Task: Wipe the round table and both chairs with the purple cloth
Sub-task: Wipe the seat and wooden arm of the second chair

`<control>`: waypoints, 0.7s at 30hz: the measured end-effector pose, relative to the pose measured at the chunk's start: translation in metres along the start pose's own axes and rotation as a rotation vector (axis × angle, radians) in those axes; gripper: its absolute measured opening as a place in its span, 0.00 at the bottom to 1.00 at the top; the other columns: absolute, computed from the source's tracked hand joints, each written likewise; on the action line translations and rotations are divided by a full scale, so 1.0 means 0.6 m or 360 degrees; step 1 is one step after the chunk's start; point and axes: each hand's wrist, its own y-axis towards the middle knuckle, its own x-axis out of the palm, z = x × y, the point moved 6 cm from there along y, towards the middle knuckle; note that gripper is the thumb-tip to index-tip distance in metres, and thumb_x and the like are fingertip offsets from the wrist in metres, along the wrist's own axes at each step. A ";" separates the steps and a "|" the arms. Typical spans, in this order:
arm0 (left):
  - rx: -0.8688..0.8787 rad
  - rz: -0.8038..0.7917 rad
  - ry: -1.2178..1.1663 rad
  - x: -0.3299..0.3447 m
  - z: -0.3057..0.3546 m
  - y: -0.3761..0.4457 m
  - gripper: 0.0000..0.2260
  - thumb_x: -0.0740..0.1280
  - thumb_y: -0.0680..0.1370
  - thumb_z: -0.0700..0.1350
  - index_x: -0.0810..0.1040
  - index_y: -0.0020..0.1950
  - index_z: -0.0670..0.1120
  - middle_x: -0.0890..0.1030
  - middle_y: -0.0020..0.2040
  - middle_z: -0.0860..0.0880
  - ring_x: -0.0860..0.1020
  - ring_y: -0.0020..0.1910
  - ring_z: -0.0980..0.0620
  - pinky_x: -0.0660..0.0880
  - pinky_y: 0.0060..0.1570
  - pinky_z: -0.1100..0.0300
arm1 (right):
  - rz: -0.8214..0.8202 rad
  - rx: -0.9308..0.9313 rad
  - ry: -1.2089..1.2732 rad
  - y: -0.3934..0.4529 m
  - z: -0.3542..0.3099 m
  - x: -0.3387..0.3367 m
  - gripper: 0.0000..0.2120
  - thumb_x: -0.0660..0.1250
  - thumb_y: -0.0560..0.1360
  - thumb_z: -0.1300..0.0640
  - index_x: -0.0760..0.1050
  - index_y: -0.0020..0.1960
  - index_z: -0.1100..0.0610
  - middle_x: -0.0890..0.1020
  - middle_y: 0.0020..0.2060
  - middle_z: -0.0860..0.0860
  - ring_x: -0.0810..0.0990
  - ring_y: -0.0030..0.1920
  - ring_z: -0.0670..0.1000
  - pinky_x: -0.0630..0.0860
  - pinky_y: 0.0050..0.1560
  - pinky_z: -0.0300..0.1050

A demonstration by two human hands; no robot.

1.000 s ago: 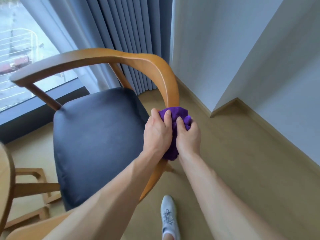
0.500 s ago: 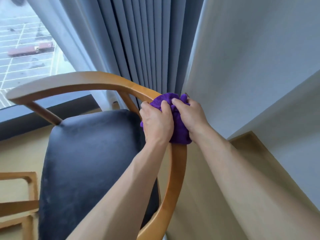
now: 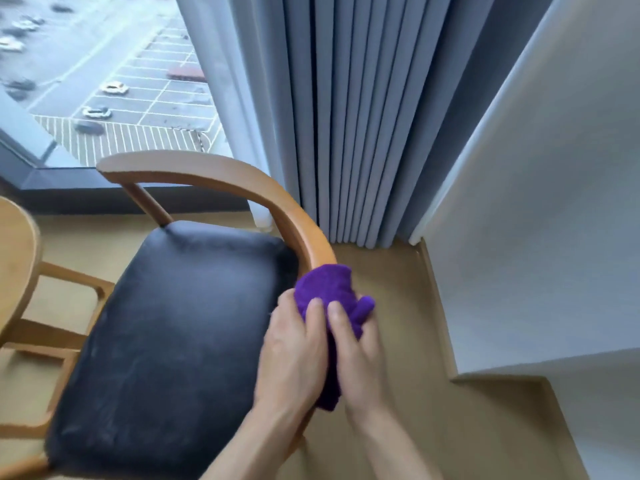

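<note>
A wooden chair with a curved back rail (image 3: 221, 174) and a dark padded seat (image 3: 180, 334) stands in front of me. The purple cloth (image 3: 323, 289) is wrapped round the right side of the rail. My left hand (image 3: 294, 355) and my right hand (image 3: 356, 355) grip the cloth together from either side of the rail, fingers curled over it. The rail below my hands is hidden. An edge of the round wooden table (image 3: 17, 244) shows at the far left.
Grey curtains (image 3: 346, 116) hang just behind the chair, with a window (image 3: 104, 81) to their left. A white wall (image 3: 536, 237) with a skirting board runs along the right. Beige floor (image 3: 398, 393) lies between chair and wall.
Both hands slid the cloth up the rail to its top bend, then back down the right side. My view has swung left and down.
</note>
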 end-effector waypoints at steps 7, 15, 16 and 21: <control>-0.0282 0.0095 0.0158 0.023 0.018 0.050 0.11 0.57 0.80 0.55 0.72 0.46 0.50 0.80 0.45 0.48 0.77 0.47 0.45 0.68 0.45 0.51 | -0.0155 0.0095 -0.0341 0.078 -0.019 -0.013 0.07 0.65 0.76 0.46 0.76 0.48 0.49 0.83 0.43 0.44 0.80 0.47 0.43 0.75 0.51 0.43; -0.0502 0.0036 0.0149 0.046 0.040 0.199 0.21 0.54 0.82 0.54 0.75 0.59 0.38 0.78 0.58 0.38 0.75 0.59 0.38 0.70 0.56 0.51 | -0.0294 0.0409 -0.0430 0.239 -0.036 0.054 0.14 0.65 0.63 0.50 0.80 0.44 0.56 0.85 0.43 0.54 0.84 0.49 0.58 0.79 0.57 0.59; -0.0548 0.0055 0.0114 0.046 0.042 0.216 0.22 0.54 0.82 0.53 0.73 0.62 0.37 0.78 0.61 0.37 0.75 0.61 0.38 0.70 0.58 0.51 | -0.0311 0.0443 -0.0433 0.260 -0.033 0.065 0.13 0.66 0.62 0.50 0.80 0.41 0.56 0.86 0.42 0.55 0.84 0.49 0.59 0.80 0.56 0.61; -0.0652 0.0339 -0.0184 0.038 0.053 0.298 0.18 0.57 0.83 0.51 0.67 0.65 0.38 0.75 0.65 0.35 0.73 0.64 0.37 0.69 0.59 0.51 | -0.0505 0.0369 -0.0534 0.366 -0.032 0.130 0.08 0.69 0.63 0.50 0.82 0.39 0.54 0.86 0.43 0.57 0.84 0.51 0.61 0.78 0.58 0.64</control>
